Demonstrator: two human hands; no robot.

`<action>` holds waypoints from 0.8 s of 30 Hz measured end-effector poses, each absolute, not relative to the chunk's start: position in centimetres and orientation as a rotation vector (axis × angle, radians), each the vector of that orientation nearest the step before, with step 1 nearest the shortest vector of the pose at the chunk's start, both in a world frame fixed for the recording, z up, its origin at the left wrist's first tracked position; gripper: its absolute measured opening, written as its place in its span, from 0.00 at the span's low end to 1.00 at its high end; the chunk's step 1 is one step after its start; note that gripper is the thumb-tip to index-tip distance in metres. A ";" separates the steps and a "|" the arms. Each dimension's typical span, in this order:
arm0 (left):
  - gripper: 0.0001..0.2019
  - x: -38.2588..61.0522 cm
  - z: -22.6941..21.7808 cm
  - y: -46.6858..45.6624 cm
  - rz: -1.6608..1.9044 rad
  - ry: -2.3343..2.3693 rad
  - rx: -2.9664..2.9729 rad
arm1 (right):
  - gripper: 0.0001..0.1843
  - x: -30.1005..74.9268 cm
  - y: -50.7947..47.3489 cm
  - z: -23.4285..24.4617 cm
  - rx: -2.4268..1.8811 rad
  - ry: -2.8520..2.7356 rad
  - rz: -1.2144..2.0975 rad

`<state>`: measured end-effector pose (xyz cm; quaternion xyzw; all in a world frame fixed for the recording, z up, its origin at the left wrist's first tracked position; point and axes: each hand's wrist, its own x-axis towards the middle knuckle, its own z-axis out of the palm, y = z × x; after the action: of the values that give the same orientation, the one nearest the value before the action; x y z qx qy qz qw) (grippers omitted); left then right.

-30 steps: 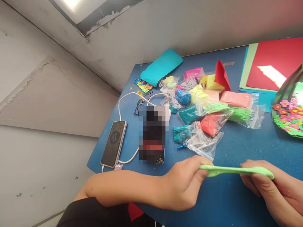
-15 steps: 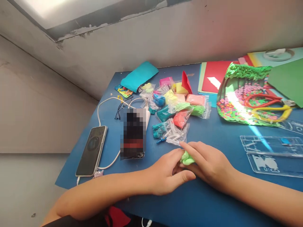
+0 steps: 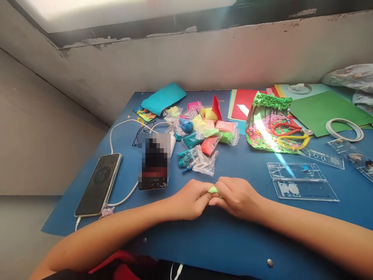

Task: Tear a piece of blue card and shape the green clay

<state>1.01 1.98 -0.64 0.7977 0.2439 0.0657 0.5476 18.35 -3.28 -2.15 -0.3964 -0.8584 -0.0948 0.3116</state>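
A small lump of light green clay [image 3: 213,189] shows between the fingertips of both hands, just above the blue table [image 3: 233,241]. My left hand [image 3: 190,200] curls its fingers around the lump from the left. My right hand [image 3: 237,196] presses on it from the right, fingers closed together. Most of the clay is hidden inside the two hands. A pile of small plastic bags of coloured clay [image 3: 204,136] lies just behind the hands.
A phone [image 3: 98,184] on a white cable lies at the left, a second blurred phone [image 3: 154,163] beside it. Clear plastic moulds [image 3: 303,182] lie to the right. A decorated clay plate with scissors [image 3: 274,130], coloured paper sheets [image 3: 326,107] and tape rolls [image 3: 345,130] sit at the back right.
The green clay, stretched into a long strip a second ago, is now folded into a small lump pinched between both hands. The view has swung right and pulled back.
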 end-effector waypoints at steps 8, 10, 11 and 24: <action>0.23 1.1 -0.4 2.4 0.148 0.606 1.425 | 0.24 20.5 -1.6 -2.5 -0.991 -2.137 -0.139; 0.25 1.1 -0.7 2.6 0.174 0.570 1.235 | 0.23 21.0 -1.1 -2.3 -1.017 -2.068 -0.215; 0.25 1.1 -0.8 2.7 0.196 0.552 1.166 | 0.23 21.1 -1.1 -2.1 -1.010 -2.045 -0.245; 0.35 0.7 -1.0 2.3 0.200 0.599 1.358 | 0.22 17.2 -3.9 -0.9 -0.770 -2.284 -0.359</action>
<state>0.74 2.28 -0.97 0.6173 0.2722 0.0909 0.7325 17.15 -3.88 -0.87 -0.2967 -0.8797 -0.1384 0.3449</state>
